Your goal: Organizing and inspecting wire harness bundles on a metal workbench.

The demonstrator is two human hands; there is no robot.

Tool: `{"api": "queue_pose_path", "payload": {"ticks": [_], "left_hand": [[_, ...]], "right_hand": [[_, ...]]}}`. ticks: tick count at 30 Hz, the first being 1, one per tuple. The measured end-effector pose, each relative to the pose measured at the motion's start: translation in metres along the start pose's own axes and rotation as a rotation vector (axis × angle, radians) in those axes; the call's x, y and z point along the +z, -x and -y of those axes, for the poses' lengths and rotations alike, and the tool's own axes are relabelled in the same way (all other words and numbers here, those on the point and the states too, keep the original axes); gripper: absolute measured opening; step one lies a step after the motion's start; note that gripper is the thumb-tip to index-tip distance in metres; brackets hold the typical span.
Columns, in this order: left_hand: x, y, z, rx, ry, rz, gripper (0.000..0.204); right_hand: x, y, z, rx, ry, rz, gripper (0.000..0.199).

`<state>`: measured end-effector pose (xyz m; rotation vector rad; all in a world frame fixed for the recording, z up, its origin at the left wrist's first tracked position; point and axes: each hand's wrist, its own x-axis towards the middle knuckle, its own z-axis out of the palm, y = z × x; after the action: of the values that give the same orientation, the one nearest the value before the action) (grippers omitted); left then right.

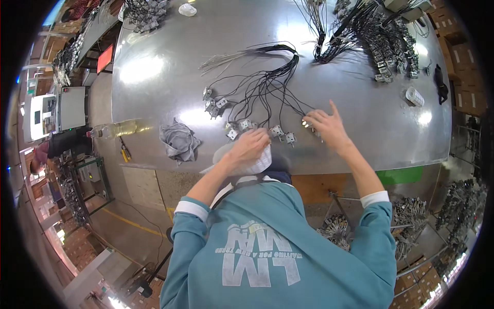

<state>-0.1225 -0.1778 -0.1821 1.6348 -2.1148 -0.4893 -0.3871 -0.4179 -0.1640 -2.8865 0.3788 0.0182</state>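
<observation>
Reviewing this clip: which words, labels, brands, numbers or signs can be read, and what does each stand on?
Teal long-sleeved sweatshirt: large white block lettering with a smaller line; legible, wording left uncopied.
Brown cardboard cartons at right: pale patches, too small to read.
White cylindrical object on the table: faint marks, too blurred to read.
Small silver metal blocks on black wires: no lettering can be made out.

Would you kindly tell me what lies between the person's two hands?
In the head view, small silvery pieces on black wires lie on the table between the left hand and right hand.
</observation>
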Motion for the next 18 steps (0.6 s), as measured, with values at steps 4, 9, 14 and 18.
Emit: {"api": "queue_pose_path", "payload": {"ticks": [4,9,14,18], "left_hand": [[0.010,0.057,0.000,0.010,-0.146,0.138,0.023],[0.002,0.088,0.025,-0.091,-0.167,0.160,0.020],[-0.015,0.098,0.065,-0.161,-0.178,0.079,0.017],[-0.022,0.107,0.090,-0.244,-0.243,0.023,0.016]], "right_hand": [[-0.004,-0.009,-0.033,-0.080,0.021,0.001,0.048],[0.007,-0.017,-0.028,-0.128,0.076,-0.011,0.050],[0.001,-0.013,-0.016,-0.007,0.116,-0.076,0.046],[-0.004,-0.017,-0.013,0.035,0.039,0.004,0.051]]}}
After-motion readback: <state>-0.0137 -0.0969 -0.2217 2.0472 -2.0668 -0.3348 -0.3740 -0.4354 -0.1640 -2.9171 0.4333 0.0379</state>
